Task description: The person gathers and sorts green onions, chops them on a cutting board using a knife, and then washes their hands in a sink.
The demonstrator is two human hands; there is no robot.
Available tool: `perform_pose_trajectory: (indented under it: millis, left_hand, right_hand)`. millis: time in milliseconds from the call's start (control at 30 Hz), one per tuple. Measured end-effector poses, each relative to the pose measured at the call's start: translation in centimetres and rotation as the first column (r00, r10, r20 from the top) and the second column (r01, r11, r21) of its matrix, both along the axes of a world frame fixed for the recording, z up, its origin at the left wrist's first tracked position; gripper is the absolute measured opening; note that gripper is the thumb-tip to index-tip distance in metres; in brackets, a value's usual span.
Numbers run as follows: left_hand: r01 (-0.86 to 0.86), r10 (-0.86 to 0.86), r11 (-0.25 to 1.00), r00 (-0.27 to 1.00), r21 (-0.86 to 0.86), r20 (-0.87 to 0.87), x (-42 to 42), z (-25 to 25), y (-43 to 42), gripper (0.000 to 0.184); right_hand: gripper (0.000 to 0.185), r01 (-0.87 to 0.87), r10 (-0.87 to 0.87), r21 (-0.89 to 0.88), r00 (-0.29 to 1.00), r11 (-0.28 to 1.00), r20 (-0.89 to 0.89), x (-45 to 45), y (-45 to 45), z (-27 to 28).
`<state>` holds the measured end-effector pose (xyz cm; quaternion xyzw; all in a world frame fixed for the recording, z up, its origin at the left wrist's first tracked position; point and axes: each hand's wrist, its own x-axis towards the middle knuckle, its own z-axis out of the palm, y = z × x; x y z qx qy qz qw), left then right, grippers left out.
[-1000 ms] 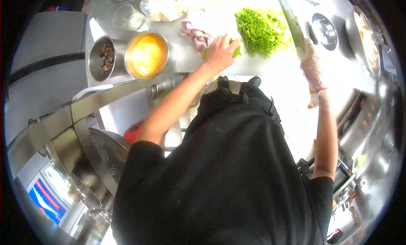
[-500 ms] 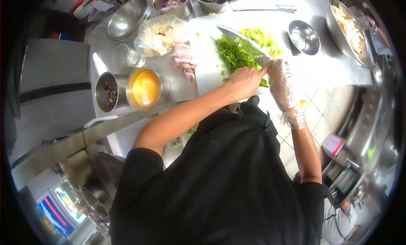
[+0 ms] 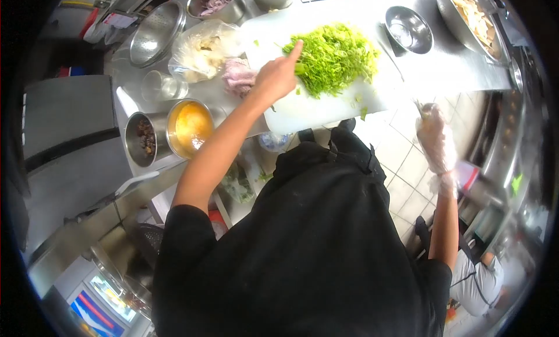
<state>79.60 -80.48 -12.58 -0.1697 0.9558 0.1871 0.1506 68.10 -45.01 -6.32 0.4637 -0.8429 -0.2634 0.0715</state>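
Observation:
A heap of chopped greens (image 3: pixel 335 57) lies on the white cutting board (image 3: pixel 285 117). My left hand (image 3: pixel 278 76), bare, is at the heap's left edge with its index finger stretched out. A bit of green shows beside its fingertips; whether they pinch it is unclear. Out to the right, past the board, my right hand (image 3: pixel 435 136) wears a clear plastic glove and is closed on the handle of a knife (image 3: pixel 395 62). The blade points up and left, right of the greens. A pink cloth (image 3: pixel 239 77) is left of my left hand.
On the left are a bowl of yellow liquid (image 3: pixel 191 127), a pot of dark pieces (image 3: pixel 141 140), a glass (image 3: pixel 158 85), a plastic bag (image 3: pixel 207 50) and a colander (image 3: pixel 156 34). A metal bowl (image 3: pixel 409 29) and a larger food bowl (image 3: pixel 473 22) stand right. Another person (image 3: pixel 477 281) is lower right.
The knife has moved off the greens to the right with my right hand. My left hand has left the blade and moved left. The greens are now gathered in a rounder heap.

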Motion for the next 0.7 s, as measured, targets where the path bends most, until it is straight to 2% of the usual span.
perform_pose_trajectory:
  millis: [33, 67, 133, 200, 233, 267, 300, 333, 367, 400, 433, 467, 533, 567, 600, 633, 700]
  left_hand:
    - [-0.056, 0.062, 0.996, 0.995, 0.074, -0.083, 0.6, 0.0, -0.2, 0.085]
    - [-0.105, 0.129, 0.983, 0.979, 0.152, -0.158, 1.2, 0.1, -0.3, 0.082]
    - [-0.137, 0.17, 0.964, 0.976, 0.228, -0.135, 2.0, 1.0, -0.4, 0.075]
    - [-0.199, 0.25, 0.925, 0.96, 0.325, -0.125, 2.7, 1.0, -0.8, 0.071]
    - [-0.187, 0.278, 0.935, 0.913, 0.3, -0.298, 3.3, -0.1, -1.0, 0.063]
    - [-0.181, 0.274, 0.935, 0.916, 0.306, -0.293, 3.6, -1.0, -1.8, 0.063]
    - [-0.155, 0.299, 0.918, 0.874, 0.365, -0.382, 3.8, -1.6, -2.8, 0.059]
    - [-0.124, 0.33, 0.9, 0.819, 0.417, -0.469, 3.6, -0.6, -2.7, 0.055]
    - [-0.272, 0.466, 0.792, 0.848, 0.547, -0.252, 3.7, 0.6, -2.7, 0.048]
    - [-0.27, 0.463, 0.793, 0.85, 0.547, -0.252, 3.9, 0.5, -2.3, 0.048]
    - [-0.223, 0.476, 0.741, 0.84, 0.633, -0.261, 3.9, 0.3, -2.1, 0.045]
    - [-0.172, 0.49, 0.682, 0.829, 0.711, -0.27, 3.9, 0.3, -1.7, 0.042]
    - [-0.122, 0.494, 0.661, 0.813, 0.74, -0.308, 3.8, 0.9, -0.1, 0.042]
    - [-0.077, 0.501, 0.636, 0.799, 0.768, -0.334, 4.1, 1.3, 0.5, 0.041]
    - [-0.081, 0.498, 0.642, 0.8, 0.762, -0.335, 4.7, 1.6, 0.6, 0.041]
    - [-0.099, 0.572, 0.57, 0.76, 0.815, -0.308, 5.3, 1.9, 0.5, 0.042]
    - [-0.124, 0.684, 0.457, 0.682, 0.881, -0.258, 6.4, 2.2, 0.5, 0.044]
  right_hand:
    - [0.025, 0.339, -0.15, -0.381, 0.882, 0.86, 0.446, 0.0, 0.0, -1.6]
    - [0.034, 0.718, -0.049, -0.491, 0.587, 0.494, 0.808, 0.0, 0.0, -3.4]
    - [0.042, 0.864, 0.143, -0.43, 0.406, 0.262, 0.903, -0.4, -0.2, -7.8]
    - [0.041, 0.583, -0.081, -0.606, 0.754, 0.541, 0.652, -0.6, -2.8, -10.3]
    - [0.041, 0.59, -0.094, -0.599, 0.751, 0.541, 0.654, -0.7, -3.1, -10.1]
    - [0.042, 0.704, -0.01, -0.52, 0.599, 0.483, 0.801, -0.8, -3.3, -9.6]
    - [0.042, 0.799, 0.09, -0.415, 0.42, 0.435, 0.903, -1.0, -3.5, -9.4]
    - [0.042, 0.8, 0.088, -0.414, 0.42, 0.435, 0.903, -1.7, -4.2, -9.6]
    - [0.043, 0.73, 0.018, -0.512, 0.567, 0.452, 0.824, -2.7, -4.9, -10.0]
    - [0.044, 0.648, -0.049, -0.596, 0.695, 0.475, 0.717, -3.8, -5.6, -10.6]
    - [0.042, 0.579, 0.19, -0.733, 0.723, 0.357, 0.664, -4.8, -5.9, -11.2]
    - [0.042, 0.581, 0.187, -0.735, 0.726, 0.35, 0.662, -6.0, -6.1, -11.6]
    - [0.042, 0.426, -0.008, -0.548, 0.794, 0.72, 0.608, -7.8, -8.1, -9.8]
    - [0.038, 0.445, -0.008, -0.497, 0.751, 0.745, 0.66, -7.4, -8.5, -8.5]
    - [0.034, 0.266, 0.166, -0.684, 0.853, 0.679, 0.496, -6.8, -7.5, -9.6]
    - [0.03, 0.062, 0.315, -0.82, 0.905, 0.569, 0.287, -5.8, -6.4, -11.6]
    - [0.035, 0.206, 0.278, -0.673, 0.796, 0.71, 0.537, -0.9, -4.7, -11.7]
